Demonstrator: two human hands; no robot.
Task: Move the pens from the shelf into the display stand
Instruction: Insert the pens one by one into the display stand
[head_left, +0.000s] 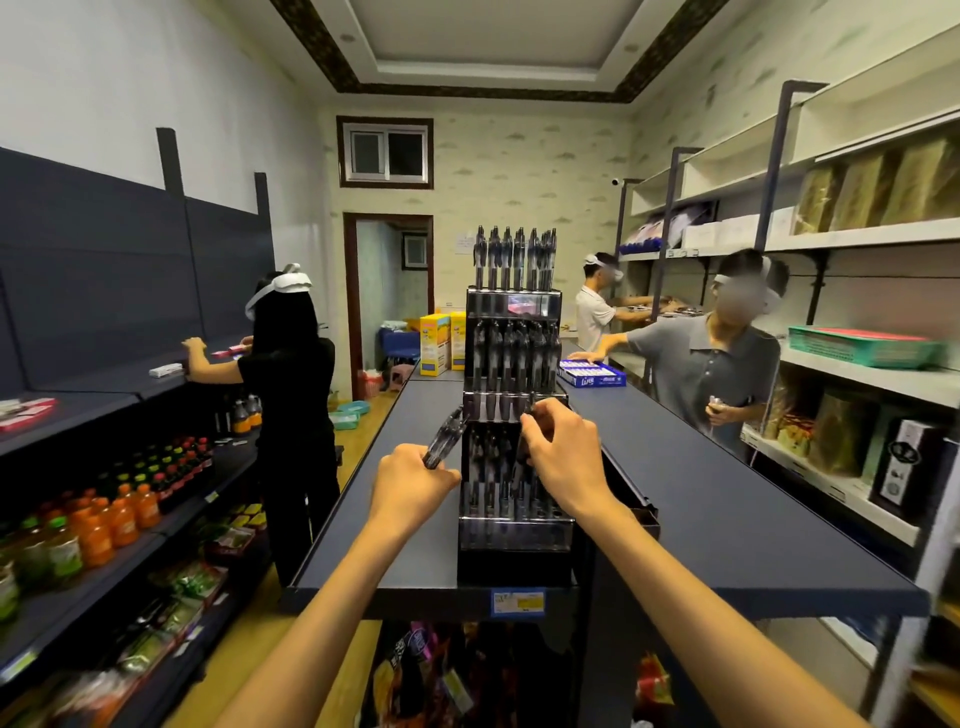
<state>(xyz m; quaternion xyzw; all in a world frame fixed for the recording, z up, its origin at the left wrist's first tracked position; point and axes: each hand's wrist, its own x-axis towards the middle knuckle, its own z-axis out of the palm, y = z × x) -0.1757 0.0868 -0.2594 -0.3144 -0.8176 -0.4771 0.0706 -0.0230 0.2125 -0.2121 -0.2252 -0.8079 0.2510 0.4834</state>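
A tall black tiered display stand (514, 535) stands on the dark blue shelf top (727, 519) right in front of me, its rows filled with several dark pens. My left hand (410, 486) grips a small bunch of dark pens (444, 434) just left of the stand, their tips pointing up and right. My right hand (563, 449) is at the stand's middle tier and pinches a pen (519, 467) that stands in a slot there. More pens stick up from the top row (514, 257).
A blue box (592, 373) lies farther along the shelf top, and yellow boxes (435, 343) stand behind the stand. A small dark box (641, 512) sits right of the stand. Three people work at side shelves. Drink bottles (104, 525) fill the left shelves.
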